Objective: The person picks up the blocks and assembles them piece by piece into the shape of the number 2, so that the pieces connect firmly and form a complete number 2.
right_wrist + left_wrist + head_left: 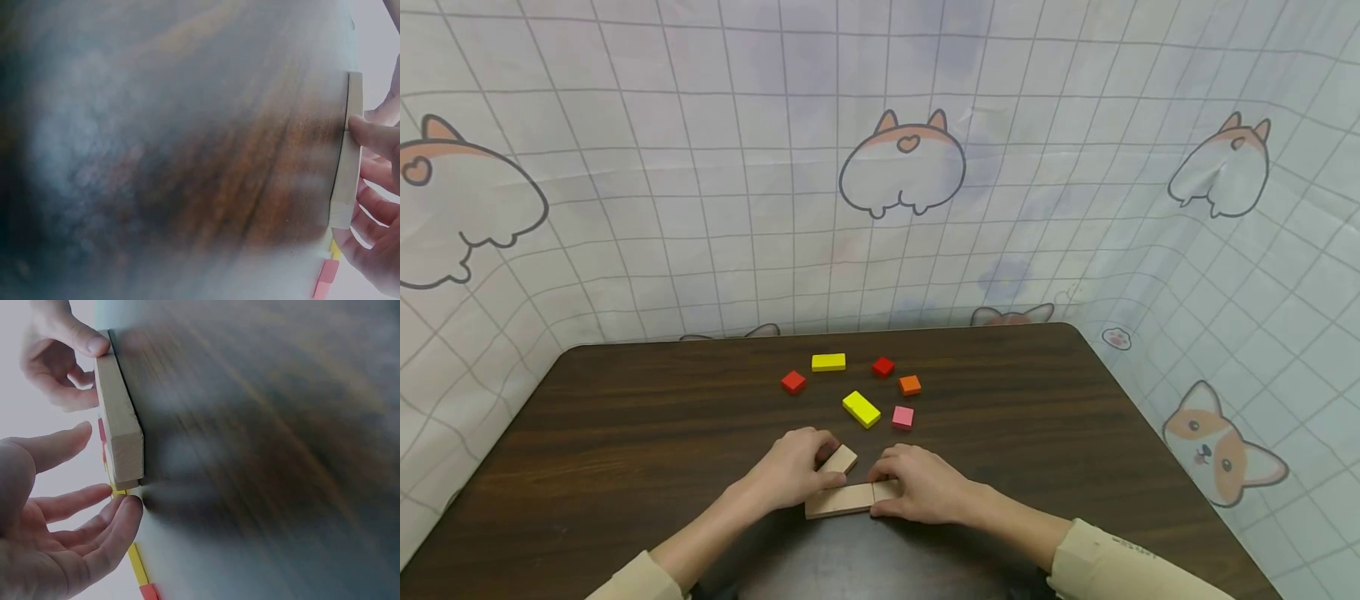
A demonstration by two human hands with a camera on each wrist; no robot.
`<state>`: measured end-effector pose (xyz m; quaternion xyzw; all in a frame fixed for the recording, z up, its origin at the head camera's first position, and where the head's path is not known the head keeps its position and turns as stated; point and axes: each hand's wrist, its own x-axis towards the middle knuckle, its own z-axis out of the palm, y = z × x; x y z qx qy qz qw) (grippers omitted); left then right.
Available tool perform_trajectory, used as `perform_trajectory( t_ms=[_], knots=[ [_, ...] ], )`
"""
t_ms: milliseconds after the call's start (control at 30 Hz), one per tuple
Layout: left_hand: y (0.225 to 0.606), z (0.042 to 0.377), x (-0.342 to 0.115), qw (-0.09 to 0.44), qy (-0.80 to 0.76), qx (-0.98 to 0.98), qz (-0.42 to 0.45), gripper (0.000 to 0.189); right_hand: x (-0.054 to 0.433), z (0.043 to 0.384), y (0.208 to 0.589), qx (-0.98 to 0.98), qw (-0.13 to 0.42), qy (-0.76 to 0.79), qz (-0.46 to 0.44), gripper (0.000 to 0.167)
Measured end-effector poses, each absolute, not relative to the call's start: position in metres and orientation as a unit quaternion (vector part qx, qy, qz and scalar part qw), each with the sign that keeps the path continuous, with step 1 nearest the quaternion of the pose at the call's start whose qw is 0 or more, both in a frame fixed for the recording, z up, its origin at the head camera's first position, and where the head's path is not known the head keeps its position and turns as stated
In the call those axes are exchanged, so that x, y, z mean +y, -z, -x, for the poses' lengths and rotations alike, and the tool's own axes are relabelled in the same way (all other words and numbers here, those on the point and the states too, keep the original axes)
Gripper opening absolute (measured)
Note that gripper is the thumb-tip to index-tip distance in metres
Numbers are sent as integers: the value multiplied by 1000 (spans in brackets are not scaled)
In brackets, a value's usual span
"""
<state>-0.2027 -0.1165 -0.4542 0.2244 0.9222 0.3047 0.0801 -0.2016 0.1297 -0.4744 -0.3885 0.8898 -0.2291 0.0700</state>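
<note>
Two plain wooden blocks lie end to end near the table's front: a left block [839,500] and a right block [886,490]. My right hand [923,487] grips the right block, thumb on its near side [362,128] and fingers behind. A third wooden block [842,458] sits at an angle behind the left one, partly covered by my left hand [793,468]. In the left wrist view, my left hand [62,519] has its thumb apart from the wood, fingertips low beside the row's end.
Beyond the hands lie two yellow blocks [861,409] [828,362], two red blocks [793,382] [883,367], an orange block [910,385] and a pink block [903,417]. The dark wooden table [625,433] meets a patterned cloth [715,208] at the back.
</note>
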Motion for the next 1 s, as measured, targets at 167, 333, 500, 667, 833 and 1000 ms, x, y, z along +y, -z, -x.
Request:
perform_trajectory(
  t_ms=[167,333,500,667,833,1000],
  knots=[
    [453,191,-126,68,-299,919,-248,48,130,201,474,889,73,229,390,31],
    [451,184,-135,64,-283,916,-276,47,129,201,473,890,77,228,388,33],
    [453,179,-140,60,-276,910,-304,41,129,201,474,888,77,230,391,33],
    [456,174,-143,30,-267,903,-335,40,128,201,475,888,77,229,391,33],
    [461,171,-146,29,-261,894,-363,41,128,201,474,889,78,228,390,35],
    [465,173,-144,30,-250,896,-366,39,128,201,473,893,73,219,385,35]
  ],
)
